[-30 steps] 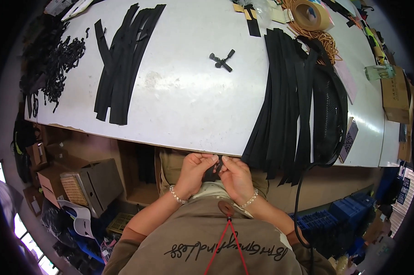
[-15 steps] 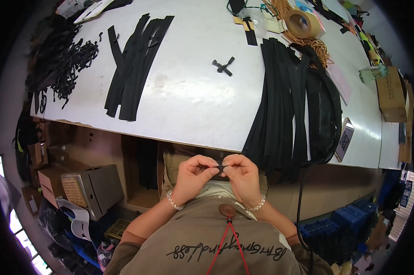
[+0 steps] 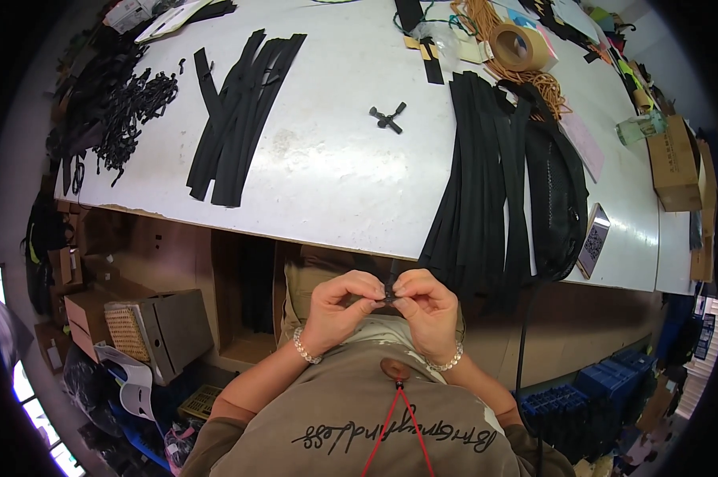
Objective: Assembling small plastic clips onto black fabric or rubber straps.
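Note:
My left hand (image 3: pixel 339 312) and my right hand (image 3: pixel 431 315) meet just off the table's front edge, close to my body. Thumb and fingertips of each pinch a small black piece (image 3: pixel 389 295), mostly covered by the fingers; its exact kind does not show. Beyond them on the white table (image 3: pixel 327 171), a few black zipper pulls (image 3: pixel 387 118) lie crossed in a little cluster. Long black zipper strips (image 3: pixel 472 175) are bundled to the right, their near ends hanging over the edge. A smaller bundle of black strips (image 3: pixel 236 131) rests at the left.
Small black pulls (image 3: pixel 140 107) form a heap at the far left. A black bag-like piece (image 3: pixel 555 191), a phone (image 3: pixel 593 242), a tape roll (image 3: pixel 522 48) and orange cord (image 3: pixel 545 89) lie on the right. Cardboard boxes (image 3: pixel 172 330) stand below left, blue crates (image 3: pixel 613 378) below right.
Both hands stay together at the same spot, with fingers shifted slightly and the right hand a touch further right. The view has tilted a little; the things on the table lie as before.

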{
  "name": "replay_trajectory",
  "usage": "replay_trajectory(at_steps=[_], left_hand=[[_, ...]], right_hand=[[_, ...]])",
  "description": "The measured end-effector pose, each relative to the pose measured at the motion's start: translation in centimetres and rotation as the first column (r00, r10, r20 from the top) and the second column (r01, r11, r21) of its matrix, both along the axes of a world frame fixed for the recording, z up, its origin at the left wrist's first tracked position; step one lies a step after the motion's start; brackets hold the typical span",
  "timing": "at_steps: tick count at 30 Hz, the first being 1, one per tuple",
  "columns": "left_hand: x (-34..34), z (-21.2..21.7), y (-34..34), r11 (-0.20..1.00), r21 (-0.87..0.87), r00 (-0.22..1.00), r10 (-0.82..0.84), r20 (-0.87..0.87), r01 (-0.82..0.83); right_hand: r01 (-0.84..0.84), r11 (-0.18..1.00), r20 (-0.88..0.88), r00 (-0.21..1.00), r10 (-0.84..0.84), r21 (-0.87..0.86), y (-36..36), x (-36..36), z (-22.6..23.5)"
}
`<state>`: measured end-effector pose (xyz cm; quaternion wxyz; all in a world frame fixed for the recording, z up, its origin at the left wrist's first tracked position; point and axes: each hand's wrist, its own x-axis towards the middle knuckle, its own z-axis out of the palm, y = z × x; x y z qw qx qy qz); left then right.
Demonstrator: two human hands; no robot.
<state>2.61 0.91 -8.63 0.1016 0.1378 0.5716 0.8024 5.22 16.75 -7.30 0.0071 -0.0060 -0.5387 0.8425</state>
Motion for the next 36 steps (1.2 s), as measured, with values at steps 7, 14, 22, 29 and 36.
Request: replay_trajectory(at_steps=[7,14,22,29,36], left_hand=[[-0.1,0.0,0.0,0.999,0.051,1.0,-0.004,0.004,0.003],[-0.2,-0.2,0.1,0.997,0.072,1.0,-0.003,-0.005,0.003],[0.3,-0.1,0.1,0.988,0.154,0.967,-0.056,0.25,0.018],[0.2,0.1,0.1,0.981,0.191,0.965,-0.068,0.254,0.019],[0.0,0.5,0.2,0.983,0.183,0.956,-0.078,0.282,0.026]], right_hand=[[-0.001,0.992,-0.049,0.999,0.007,0.124,0.2,-0.2,0.8],[0.001,0.992,-0.05,0.999,0.006,0.129,0.2,-0.3,1.1],[0.022,0.974,-0.059,0.998,-0.009,0.224,0.1,-0.4,2.4],[0.026,0.962,-0.111,0.994,0.004,0.27,0.1,-0.7,2.9],[0.007,0.969,-0.077,0.997,0.012,0.246,0.0,-0.7,3.0]])
